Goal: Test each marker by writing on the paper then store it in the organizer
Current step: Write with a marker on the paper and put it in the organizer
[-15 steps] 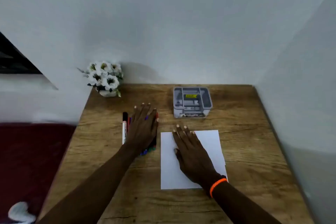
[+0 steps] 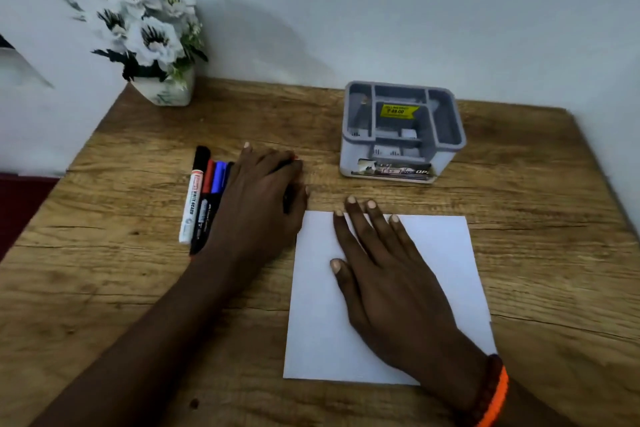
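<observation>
A row of markers lies on the wooden table left of the paper: a white whiteboard marker with a black cap, a red-capped one and a blue-capped one. My left hand covers the right end of the row, its fingers curled around a dark marker with a red tip. My right hand rests flat on the blank white paper, fingers spread, holding nothing. The grey organizer stands behind the paper; I see no markers in its compartments.
A white pot of white flowers stands at the table's back left corner against the wall. The table's left edge drops off beside the markers. An orange band is on my right wrist.
The camera has come closer and lower. My left hand went from lying flat with spread fingers on the markers to curling around one at the row's right side. My right hand stays on the paper.
</observation>
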